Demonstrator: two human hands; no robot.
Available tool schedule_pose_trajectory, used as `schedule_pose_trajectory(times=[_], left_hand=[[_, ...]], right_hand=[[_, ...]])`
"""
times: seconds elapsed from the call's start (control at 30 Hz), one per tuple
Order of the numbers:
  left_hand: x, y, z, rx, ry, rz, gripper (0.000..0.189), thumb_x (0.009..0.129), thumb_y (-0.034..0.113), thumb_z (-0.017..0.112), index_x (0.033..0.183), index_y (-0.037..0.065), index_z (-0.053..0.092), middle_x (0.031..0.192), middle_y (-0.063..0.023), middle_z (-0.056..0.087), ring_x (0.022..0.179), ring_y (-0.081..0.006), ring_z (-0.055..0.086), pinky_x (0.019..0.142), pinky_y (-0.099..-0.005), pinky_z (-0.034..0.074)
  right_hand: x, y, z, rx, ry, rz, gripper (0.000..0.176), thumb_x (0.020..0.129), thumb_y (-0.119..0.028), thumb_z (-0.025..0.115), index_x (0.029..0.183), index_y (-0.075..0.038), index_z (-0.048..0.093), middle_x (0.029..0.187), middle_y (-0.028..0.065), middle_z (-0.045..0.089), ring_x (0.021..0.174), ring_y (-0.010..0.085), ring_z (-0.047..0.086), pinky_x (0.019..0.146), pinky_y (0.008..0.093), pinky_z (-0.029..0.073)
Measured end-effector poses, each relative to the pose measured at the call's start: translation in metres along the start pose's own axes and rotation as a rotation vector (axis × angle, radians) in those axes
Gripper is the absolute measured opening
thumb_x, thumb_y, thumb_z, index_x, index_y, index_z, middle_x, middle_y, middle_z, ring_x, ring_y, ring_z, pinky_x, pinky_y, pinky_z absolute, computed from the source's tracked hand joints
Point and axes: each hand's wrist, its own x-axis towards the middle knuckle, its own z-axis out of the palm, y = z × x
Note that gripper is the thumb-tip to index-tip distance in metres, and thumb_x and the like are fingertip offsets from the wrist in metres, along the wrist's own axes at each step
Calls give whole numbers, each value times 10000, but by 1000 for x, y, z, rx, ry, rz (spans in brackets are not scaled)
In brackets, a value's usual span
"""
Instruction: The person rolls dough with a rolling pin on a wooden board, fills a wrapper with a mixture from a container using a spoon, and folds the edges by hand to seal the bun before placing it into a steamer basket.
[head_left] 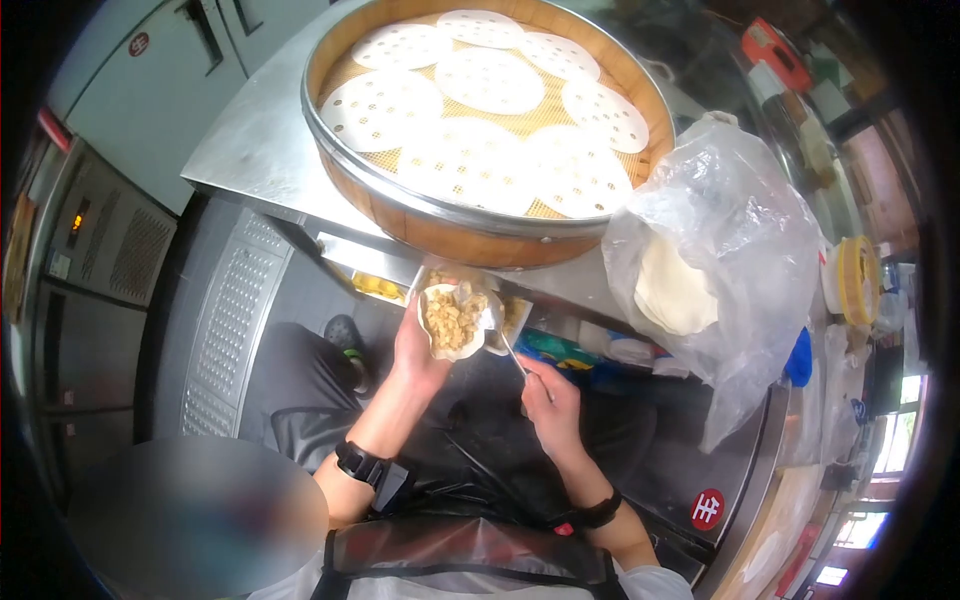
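A round dough wrapper (462, 352) rests in the palm of my left hand (417, 350), whose fingers curl up around it. Chopped brownish filling (450, 316) is heaped on the wrapper. My right hand (551, 397) grips the thin handle of a metal spoon (514, 355), and the spoon's head is at the right edge of the filling. Just beyond my hands stands a large wooden steamer (400, 212) on the metal counter. Several perforated paper liners (490, 80) lie inside it on a woven mesh.
To the right, a clear plastic bag (740, 190) holds pale round dough wrappers (672, 287). An open drawer or shelf (375, 262) with yellow items sits under the counter edge. A metal counter (250, 150) runs beneath the steamer. A yellow-rimmed tub (857, 277) stands far right.
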Motion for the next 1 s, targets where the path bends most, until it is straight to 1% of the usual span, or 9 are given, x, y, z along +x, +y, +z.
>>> schedule_pose_trajectory(times=[0.13, 0.2, 0.23, 0.3, 0.4, 0.57, 0.73, 0.77, 1.0], left_hand=[[3, -2, 2, -8, -4, -36, 420, 1015, 364, 325, 1280, 71, 468, 1186, -113, 588, 1052, -279, 593, 913, -428, 494], [8, -5, -4, -37, -164, -42, 416, 1012, 369, 328, 1267, 66, 459, 1179, -147, 582, 1017, -322, 604, 871, -458, 516], [8, -6, -2, -37, -164, -47, 416, 1012, 369, 328, 1267, 66, 459, 1179, -147, 582, 1017, -322, 604, 871, -458, 516], [6, -7, 2, -82, -141, -58, 416, 1010, 377, 330, 1247, 59, 455, 1176, -179, 573, 987, -354, 612, 847, -488, 523], [5, -6, 1, -37, -150, -79, 419, 1009, 390, 332, 1230, 59, 465, 1176, -176, 573, 1001, -349, 609, 859, -474, 520], [7, -8, -5, 25, -120, -63, 442, 1008, 409, 334, 1253, 63, 458, 1207, -153, 569, 1027, -333, 608, 886, -458, 511], [-1, -6, 5, 62, -118, -73, 453, 1006, 417, 341, 1269, 66, 453, 1209, -142, 576, 1025, -316, 616, 902, -458, 505], [0, -5, 6, 85, -119, -72, 488, 1011, 438, 270, 1246, 59, 468, 1191, -154, 581, 1048, -320, 603, 925, -450, 483], [-8, -2, 12, 128, -37, -69, 559, 1016, 462, 166, 1233, 53, 479, 1171, -165, 587, 1068, -311, 588, 940, -436, 464]], right_hand=[[2, -6, -12, 56, 27, 43, 287, 942, -40, 481, 1199, 1, 602, 700, -47, 493, 562, 4, 377, 497, 177, 312], [9, 11, -18, -302, 201, -350, 294, 926, -21, 492, 1198, -15, 604, 751, 25, 601, 553, 94, 500, 519, 229, 404], [18, 24, -24, -303, 205, -347, 294, 926, -21, 492, 1198, -15, 604, 751, 25, 601, 553, 94, 500, 519, 229, 404], [35, 41, -33, -834, 243, -611, 317, 892, 21, 508, 1186, -35, 614, 849, 142, 662, 646, 243, 615, 597, 287, 473], [28, 30, -27, -778, 209, -607, 338, 860, 53, 523, 1161, -54, 633, 909, 211, 641, 757, 343, 639, 661, 329, 493], [13, -9, -16, -771, 127, -707, 388, 793, 30, 590, 1153, -98, 656, 713, 77, 565, 564, 247, 574, 531, 324, 476], [4, -20, -17, -992, 36, -785, 422, 751, 22, 610, 1147, -110, 664, 682, 51, 463, 491, 203, 524, 456, 315, 434], [3, -20, -19, -1023, 8, -796, 432, 740, 17, 616, 1149, -114, 665, 683, 45, 441, 476, 196, 513, 440, 315, 424], [-1, -24, -15, -978, 34, -781, 438, 698, 52, 591, 1110, -74, 671, 650, 58, 470, 484, 208, 509, 452, 315, 423]])
